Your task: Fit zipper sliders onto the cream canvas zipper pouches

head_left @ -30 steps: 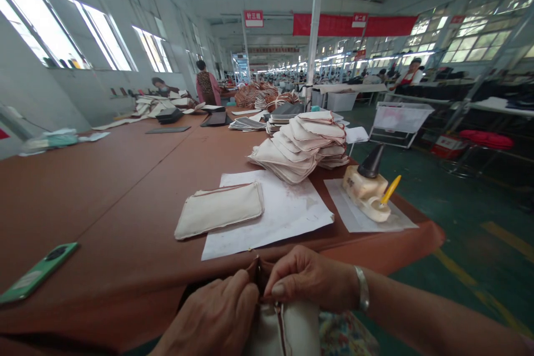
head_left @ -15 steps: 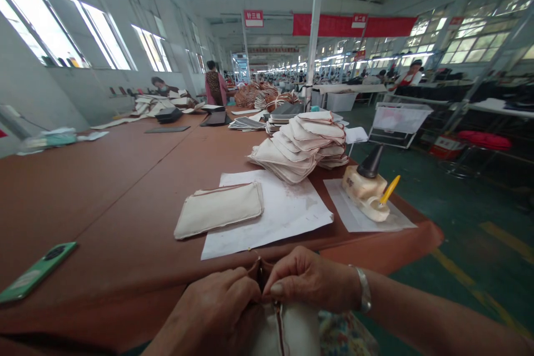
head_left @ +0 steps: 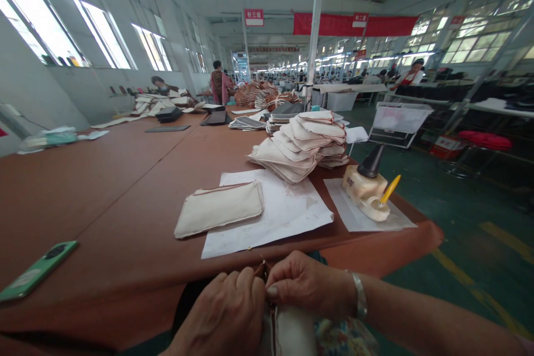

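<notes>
Low in the view, just off the table's near edge, a cream pouch (head_left: pixel 295 329) with a zipper and a brown inner part is held between both hands. My left hand (head_left: pixel 227 311) grips its left side, fingers curled and partly hidden behind the knuckles. With thumb and bent fingers, my right hand (head_left: pixel 311 285) pinches the pouch at the top end of the zipper. Brown material (head_left: pixel 262 270) sticks up between the two hands. Beyond them, a flat cream pouch piece (head_left: pixel 219 208) with brown edging lies partly on a white paper sheet (head_left: pixel 287 214).
Stacked cream pieces (head_left: pixel 292 144) stand behind the paper. On the right, a glue bottle (head_left: pixel 362 181) with a black cone top and a yellow-handled tool (head_left: pixel 390 189) rest on another sheet. A green phone (head_left: pixel 37 270) lies left on the brown table (head_left: pixel 125 222). Co-workers are farther back.
The pouch and my right hand have dropped slightly and shifted a little left; my left hand has moved slightly right, closer to the right. A standing person in the background has turned and shifted right.
</notes>
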A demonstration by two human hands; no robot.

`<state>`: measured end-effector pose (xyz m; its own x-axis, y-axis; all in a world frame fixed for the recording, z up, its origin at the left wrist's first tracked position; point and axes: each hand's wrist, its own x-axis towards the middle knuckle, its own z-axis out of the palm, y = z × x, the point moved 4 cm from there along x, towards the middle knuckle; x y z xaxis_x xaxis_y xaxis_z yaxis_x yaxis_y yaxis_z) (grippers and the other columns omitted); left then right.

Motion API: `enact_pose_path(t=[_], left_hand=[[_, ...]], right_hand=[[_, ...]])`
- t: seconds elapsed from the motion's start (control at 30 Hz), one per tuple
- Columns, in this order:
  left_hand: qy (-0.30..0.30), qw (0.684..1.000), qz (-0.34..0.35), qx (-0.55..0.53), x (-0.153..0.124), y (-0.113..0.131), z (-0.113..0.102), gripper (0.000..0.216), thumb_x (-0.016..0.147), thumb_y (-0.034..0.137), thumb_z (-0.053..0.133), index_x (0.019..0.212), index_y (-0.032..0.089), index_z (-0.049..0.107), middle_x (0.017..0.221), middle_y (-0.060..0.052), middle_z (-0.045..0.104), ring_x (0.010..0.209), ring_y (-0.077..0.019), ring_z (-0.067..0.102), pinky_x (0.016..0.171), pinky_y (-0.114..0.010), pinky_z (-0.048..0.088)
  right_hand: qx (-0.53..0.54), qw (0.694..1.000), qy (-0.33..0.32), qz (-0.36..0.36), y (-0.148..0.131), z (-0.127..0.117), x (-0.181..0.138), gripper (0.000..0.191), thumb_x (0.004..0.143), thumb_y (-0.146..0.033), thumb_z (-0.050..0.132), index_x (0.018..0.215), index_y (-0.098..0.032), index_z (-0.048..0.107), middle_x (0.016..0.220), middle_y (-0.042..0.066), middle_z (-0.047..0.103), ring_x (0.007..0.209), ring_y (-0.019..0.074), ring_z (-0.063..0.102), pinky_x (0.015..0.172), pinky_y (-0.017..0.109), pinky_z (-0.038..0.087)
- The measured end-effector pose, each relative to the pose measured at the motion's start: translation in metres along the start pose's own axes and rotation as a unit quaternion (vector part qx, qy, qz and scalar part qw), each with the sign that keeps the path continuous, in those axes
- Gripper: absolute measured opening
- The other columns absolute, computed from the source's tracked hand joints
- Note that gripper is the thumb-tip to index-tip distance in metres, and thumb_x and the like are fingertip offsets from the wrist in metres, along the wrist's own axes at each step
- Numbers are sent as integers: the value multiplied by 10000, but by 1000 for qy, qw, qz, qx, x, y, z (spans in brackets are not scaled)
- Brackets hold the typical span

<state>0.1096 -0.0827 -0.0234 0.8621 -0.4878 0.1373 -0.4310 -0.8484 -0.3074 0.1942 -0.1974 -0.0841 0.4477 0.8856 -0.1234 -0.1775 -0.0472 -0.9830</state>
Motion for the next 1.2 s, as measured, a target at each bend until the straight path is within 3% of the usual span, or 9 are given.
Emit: enact_pose_path(t=[0.2,0.33,0.47,0.63,0.77,0.87,1.0,1.13,1.2], left_hand=[[-42,998,-35,-21,-4,5,15,341,725,-69,382,864,193,551,777,-63,628,642,-263,627,573,-360,498],[-39,990,-48,-126,-9,-5,26,316,752,-49,388,883,195,541,822,-58,650,660,-214,640,568,-281,480],[-15,960,-56,-275,-12,-22,28,203,716,25,416,771,212,475,716,0,607,556,-149,553,494,-222,391],[-14,916,-86,-391,-9,-31,14,170,891,203,432,741,207,510,680,31,575,582,-114,523,527,-188,385],[-16,922,-114,-371,-6,-30,16,127,828,159,509,708,197,522,641,31,576,543,-108,498,486,-192,357],[-15,941,-77,-330,-5,-26,20,202,840,83,431,719,193,550,685,4,611,595,-131,569,547,-210,423],[-16,983,-25,-182,-12,-17,22,241,835,31,399,821,183,586,767,-43,650,586,-174,623,513,-255,458],[99,993,32,-64,-22,-11,18,320,875,18,326,1033,148,573,868,-79,685,690,-212,679,605,-293,528],[161,982,49,-90,-26,-13,14,284,923,57,309,1036,143,556,846,-74,680,655,-192,669,588,-266,518]], right_hand=[[-60,998,11,-10,5,0,0,286,829,-353,649,777,-79,710,654,-11,523,611,86,393,566,206,324],[-45,999,13,-2,4,0,0,277,815,-349,663,790,-80,726,677,-1,558,632,94,426,605,214,356],[-5,1000,3,15,4,-1,-2,311,799,-380,690,778,-72,729,653,2,555,605,87,426,601,219,356],[1,1000,11,26,2,-2,-2,313,805,-377,683,788,-67,724,645,-1,544,571,72,392,543,201,309],[-14,1000,10,16,0,-2,-1,283,818,-346,665,792,-70,723,656,1,548,582,75,402,560,203,326],[-25,1000,7,14,1,-1,0,283,818,-344,668,781,-68,716,638,-8,524,580,73,386,543,198,304],[-25,999,12,26,5,-3,1,305,812,-368,677,778,-66,704,646,-9,522,582,72,386,535,195,299],[-67,997,3,27,4,-7,0,288,802,-358,691,819,-71,701,686,-3,560,610,79,423,562,191,335],[-117,993,-4,5,-1,-8,-2,246,814,-318,674,838,-75,702,710,1,582,638,87,456,586,189,360]])
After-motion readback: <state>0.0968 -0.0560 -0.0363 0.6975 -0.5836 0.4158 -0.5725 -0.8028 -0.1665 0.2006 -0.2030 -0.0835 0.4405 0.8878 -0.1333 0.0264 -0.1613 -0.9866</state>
